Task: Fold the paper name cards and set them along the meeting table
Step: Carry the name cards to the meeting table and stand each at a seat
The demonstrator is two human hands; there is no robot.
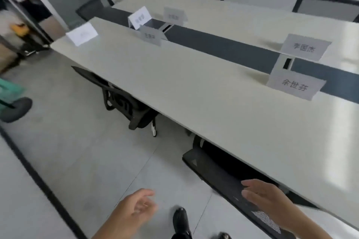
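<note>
Left hand [136,206]: empty, fingers loosely curled, low over the floor.
Right hand [266,198]: empty, fingers spread flat, beside the near chair [229,178].
Name cards [295,85]: six standing on the table [194,87], ahead and up-right (right hand nearer).
Table axis: near-right to far-left.
Chairs: five visible.
</note>
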